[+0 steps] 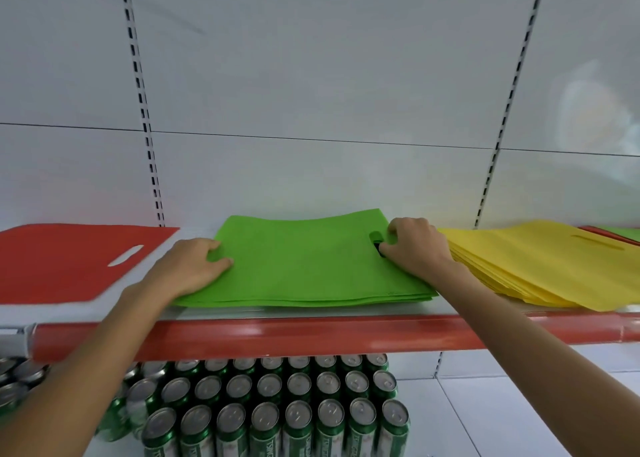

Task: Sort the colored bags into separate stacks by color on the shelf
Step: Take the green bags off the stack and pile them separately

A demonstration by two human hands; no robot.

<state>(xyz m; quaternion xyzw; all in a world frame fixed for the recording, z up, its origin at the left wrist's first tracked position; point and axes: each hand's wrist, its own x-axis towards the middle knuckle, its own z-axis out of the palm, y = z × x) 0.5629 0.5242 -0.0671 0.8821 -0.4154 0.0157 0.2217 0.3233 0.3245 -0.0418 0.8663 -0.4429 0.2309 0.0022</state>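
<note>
A stack of green bags (pixel 304 266) lies flat in the middle of the shelf (pixel 263 339). My left hand (pixel 188 266) rests on the stack's left edge, fingers lying over the top bag. My right hand (pixel 414 245) is at the right end of the stack, with curled fingers hooked into the handle cut-out. A red bag (pixel 65 259) with a white-looking handle slot lies flat to the left. A thick stack of yellow bags (pixel 540 262) sits to the right. Behind the yellow stack, slivers of a red bag (pixel 604 233) and a green bag (pixel 627 231) show.
The shelf has a red front lip and a white back panel (pixel 311 93) with slotted uprights. Below it, several green drink cans (pixel 270 404) stand packed in rows on a lower white shelf.
</note>
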